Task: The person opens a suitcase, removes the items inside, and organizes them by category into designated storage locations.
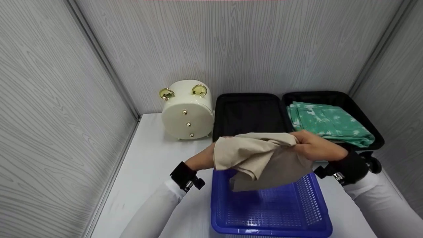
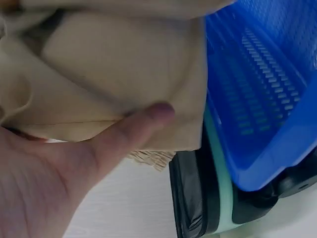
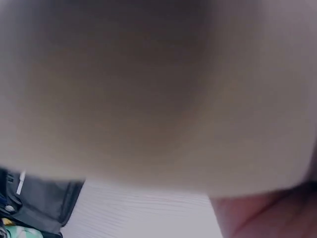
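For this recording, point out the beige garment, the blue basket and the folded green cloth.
Beige garment (image 1: 246, 152): head view, on its crumpled folds.
Blue basket (image 1: 274, 231): head view, on its near rim.
Folded green cloth (image 1: 330, 120): head view, on its top.

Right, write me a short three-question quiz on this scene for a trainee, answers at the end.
1. True or false: only the right hand grips the beige cloth.
2. How many gold knobs show on the front of the white box?
3. Where does the folded green cloth lie?

Key:
1. False; the left hand holds it too.
2. Three.
3. In the right-hand half of the open black suitcase, as the head view shows it.
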`<control>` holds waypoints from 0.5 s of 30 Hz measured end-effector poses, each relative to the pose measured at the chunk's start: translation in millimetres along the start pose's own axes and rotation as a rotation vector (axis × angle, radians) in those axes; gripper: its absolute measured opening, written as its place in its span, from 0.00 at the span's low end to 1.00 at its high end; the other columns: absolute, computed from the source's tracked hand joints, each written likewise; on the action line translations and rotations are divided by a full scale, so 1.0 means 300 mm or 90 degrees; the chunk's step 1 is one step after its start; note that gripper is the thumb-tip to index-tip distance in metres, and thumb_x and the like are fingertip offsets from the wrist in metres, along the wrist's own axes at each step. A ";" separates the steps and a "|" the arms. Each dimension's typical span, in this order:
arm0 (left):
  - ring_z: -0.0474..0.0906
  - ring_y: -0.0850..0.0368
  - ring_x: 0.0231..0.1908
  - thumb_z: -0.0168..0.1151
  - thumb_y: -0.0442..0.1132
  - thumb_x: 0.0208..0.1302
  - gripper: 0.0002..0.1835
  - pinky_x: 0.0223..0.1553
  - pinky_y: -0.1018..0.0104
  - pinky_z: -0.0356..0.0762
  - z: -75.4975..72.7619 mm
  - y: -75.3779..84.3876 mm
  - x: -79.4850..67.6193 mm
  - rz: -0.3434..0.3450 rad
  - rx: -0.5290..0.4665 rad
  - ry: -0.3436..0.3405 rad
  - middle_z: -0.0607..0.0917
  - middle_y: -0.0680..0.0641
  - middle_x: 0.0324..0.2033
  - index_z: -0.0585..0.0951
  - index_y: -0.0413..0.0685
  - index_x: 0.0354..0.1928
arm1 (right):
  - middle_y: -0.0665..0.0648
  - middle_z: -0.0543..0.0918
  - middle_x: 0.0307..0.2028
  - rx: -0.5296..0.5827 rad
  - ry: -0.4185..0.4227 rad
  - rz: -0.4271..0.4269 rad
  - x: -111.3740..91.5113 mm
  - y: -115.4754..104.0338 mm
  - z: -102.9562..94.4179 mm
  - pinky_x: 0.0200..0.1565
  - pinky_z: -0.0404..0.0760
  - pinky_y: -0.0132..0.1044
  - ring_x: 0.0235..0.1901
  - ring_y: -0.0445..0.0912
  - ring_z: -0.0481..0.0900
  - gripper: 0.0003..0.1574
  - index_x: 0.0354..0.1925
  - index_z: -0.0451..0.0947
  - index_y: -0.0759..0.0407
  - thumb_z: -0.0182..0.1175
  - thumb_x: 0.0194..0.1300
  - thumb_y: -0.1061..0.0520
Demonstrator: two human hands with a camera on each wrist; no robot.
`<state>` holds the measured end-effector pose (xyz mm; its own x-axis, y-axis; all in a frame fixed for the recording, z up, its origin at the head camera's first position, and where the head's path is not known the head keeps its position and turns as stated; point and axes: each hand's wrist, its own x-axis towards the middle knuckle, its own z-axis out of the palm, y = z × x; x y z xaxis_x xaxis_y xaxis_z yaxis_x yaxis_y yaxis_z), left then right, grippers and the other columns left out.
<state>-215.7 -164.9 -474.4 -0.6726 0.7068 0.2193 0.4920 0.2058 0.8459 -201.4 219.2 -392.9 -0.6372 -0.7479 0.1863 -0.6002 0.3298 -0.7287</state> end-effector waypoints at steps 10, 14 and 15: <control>0.82 0.55 0.52 0.69 0.37 0.73 0.11 0.59 0.66 0.80 0.097 -0.051 0.016 -0.067 0.107 -0.136 0.88 0.39 0.50 0.83 0.36 0.49 | 0.53 0.90 0.39 0.007 -0.154 -0.011 -0.033 0.124 0.126 0.36 0.78 0.31 0.32 0.32 0.76 0.18 0.57 0.89 0.52 0.59 0.80 0.66; 0.84 0.57 0.48 0.68 0.40 0.74 0.08 0.50 0.69 0.81 0.133 -0.040 0.015 -0.070 0.198 -0.216 0.90 0.44 0.49 0.86 0.42 0.41 | 0.47 0.87 0.34 -0.051 -0.188 -0.047 -0.051 0.164 0.183 0.36 0.78 0.29 0.32 0.29 0.74 0.16 0.49 0.90 0.48 0.63 0.75 0.67; 0.85 0.56 0.49 0.69 0.40 0.74 0.07 0.50 0.70 0.80 0.142 -0.036 0.014 -0.077 0.210 -0.231 0.90 0.45 0.53 0.87 0.43 0.40 | 0.47 0.87 0.33 -0.056 -0.197 -0.054 -0.055 0.169 0.192 0.36 0.79 0.29 0.32 0.29 0.74 0.16 0.47 0.90 0.48 0.64 0.74 0.67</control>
<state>-200.5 -135.3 -503.4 -0.5291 0.8422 -0.1033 0.6105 0.4624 0.6430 -193.6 214.9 -471.0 -0.4142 -0.9098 0.0251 -0.6928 0.2973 -0.6570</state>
